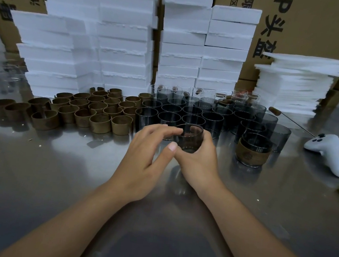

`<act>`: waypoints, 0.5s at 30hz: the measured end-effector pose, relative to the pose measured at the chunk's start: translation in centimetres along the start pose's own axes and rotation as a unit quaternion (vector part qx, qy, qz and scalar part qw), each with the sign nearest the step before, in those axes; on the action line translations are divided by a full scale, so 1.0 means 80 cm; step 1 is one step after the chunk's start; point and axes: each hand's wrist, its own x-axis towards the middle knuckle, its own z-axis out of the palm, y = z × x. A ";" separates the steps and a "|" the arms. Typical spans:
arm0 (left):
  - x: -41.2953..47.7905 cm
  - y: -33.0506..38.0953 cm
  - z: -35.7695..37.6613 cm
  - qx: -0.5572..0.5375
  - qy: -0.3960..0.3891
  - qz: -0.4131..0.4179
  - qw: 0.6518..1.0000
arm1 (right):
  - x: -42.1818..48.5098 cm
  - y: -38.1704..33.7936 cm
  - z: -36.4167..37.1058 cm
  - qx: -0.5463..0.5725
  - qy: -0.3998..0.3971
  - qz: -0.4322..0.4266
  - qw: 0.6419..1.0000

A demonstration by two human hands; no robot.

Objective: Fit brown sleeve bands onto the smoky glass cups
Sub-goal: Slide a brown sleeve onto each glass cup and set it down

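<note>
A bare smoky glass cup [189, 138] is held just above the metal table, with my right hand [197, 161] curled round its lower side. My left hand [151, 153] is beside it, fingers relaxed and reaching toward the cup's rim, the fingertips at or near the glass. Several brown sleeve bands [82, 108] stand in rows to the left. Behind the hands stands a block of several bare smoky cups [198, 112]. One cup with a brown band fitted [254, 149] stands to the right.
Stacks of white foam boxes [121, 38] and foam sheets [296, 83] line the back, in front of cardboard cartons. A white game controller [328, 152] lies at the right. The steel table [74, 181] reaches toward me.
</note>
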 end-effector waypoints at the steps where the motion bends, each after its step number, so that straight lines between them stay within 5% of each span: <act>1: 0.000 0.000 0.000 0.000 0.001 -0.003 1.000 | 0.000 0.000 0.000 0.002 0.002 0.000 1.000; 15: 0.004 0.003 -0.005 -0.026 0.008 -0.050 0.998 | -0.006 -0.005 0.007 0.028 -0.058 -0.016 0.998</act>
